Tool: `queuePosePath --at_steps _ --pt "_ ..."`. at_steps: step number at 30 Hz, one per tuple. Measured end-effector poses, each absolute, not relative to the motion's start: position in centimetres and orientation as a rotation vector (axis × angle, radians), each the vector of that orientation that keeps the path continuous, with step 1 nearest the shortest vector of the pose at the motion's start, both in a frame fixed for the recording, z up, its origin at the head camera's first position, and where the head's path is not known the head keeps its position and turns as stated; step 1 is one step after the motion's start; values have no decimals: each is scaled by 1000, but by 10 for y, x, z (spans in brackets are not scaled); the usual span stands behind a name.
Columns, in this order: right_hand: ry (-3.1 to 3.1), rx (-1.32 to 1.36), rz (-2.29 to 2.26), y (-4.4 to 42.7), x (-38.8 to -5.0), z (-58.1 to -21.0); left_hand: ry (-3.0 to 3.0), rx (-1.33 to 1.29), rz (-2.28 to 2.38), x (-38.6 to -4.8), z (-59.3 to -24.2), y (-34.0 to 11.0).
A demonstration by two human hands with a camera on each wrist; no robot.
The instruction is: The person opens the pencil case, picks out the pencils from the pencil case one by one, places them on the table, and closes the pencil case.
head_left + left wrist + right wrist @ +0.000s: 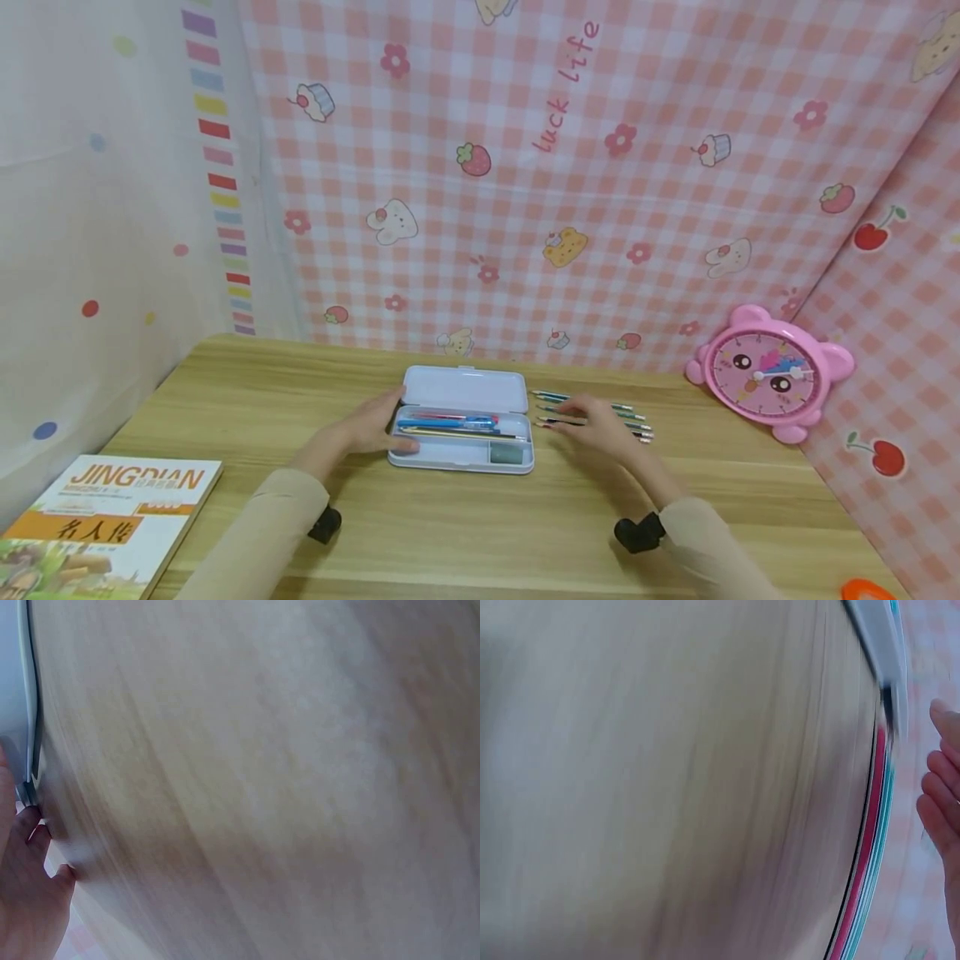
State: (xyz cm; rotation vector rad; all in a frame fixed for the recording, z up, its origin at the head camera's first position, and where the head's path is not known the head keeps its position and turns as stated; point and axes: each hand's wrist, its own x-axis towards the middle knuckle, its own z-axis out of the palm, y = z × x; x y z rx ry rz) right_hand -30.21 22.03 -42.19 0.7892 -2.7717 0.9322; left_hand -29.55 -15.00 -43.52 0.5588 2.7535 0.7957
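A white pencil case (pixel 459 468) lies with its lid (pixel 465 390) folded back, holding a blue pen (pixel 450 423), several pencils and a grey-green block (pixel 506 453). My left hand (pixel 369 427) rests against its left end, thumb at the near corner; the left wrist view shows that hand (pixel 34 900) beside the case edge (pixel 31 697). Right of the case, several pencils (pixel 551 396) lie side by side on the table. My right hand (pixel 598 427) is over them, fingers relaxed and slightly bent; in the right wrist view the hand (pixel 946 806) appears beside the pencils (pixel 866 847).
A book (pixel 112 517) lies at the table's left front. A pink clock (pixel 765 379) stands at the right back, and part of an orange object (pixel 866 590) shows at the right front. Checked cloth (pixel 510 208) hangs behind the wooden table (pixel 480 533).
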Motion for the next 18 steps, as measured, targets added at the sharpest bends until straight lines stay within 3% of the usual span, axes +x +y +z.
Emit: queuePosePath --at_steps 8,18 --pt "-2791 1102 945 175 -304 -417 2755 568 799 -295 -434 -150" --pt "-2986 1218 808 149 -308 -416 2745 560 803 -296 -436 -152"
